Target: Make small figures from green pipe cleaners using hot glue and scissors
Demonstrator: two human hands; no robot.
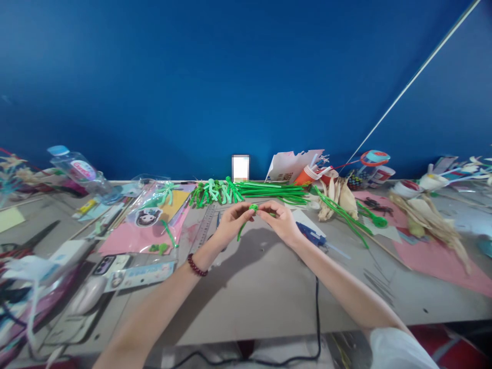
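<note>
Over the middle of the table, my left hand (233, 221) and my right hand (281, 221) meet at the fingertips. Both pinch a bright green pipe cleaner (253, 207), which is coiled into a small knot between them. One loose end hangs below my left fingers, and another bit shows by my right fingers. Just behind my hands lies a bundle of straight green pipe cleaners (272, 190). Left of that bundle is a row of bent, twisted green pieces (217, 190). A blue glue gun (310, 233) rests beside my right wrist, partly hidden by it.
A ruler (203, 228), pink paper (126, 237) and a plastic bag (149, 205) lie to the left, with a tilted water bottle (79, 166) behind. Corn husks (340, 200), orange cups (306, 176) and more green stems (342, 215) are right. A black cord (317, 318) crosses the front edge.
</note>
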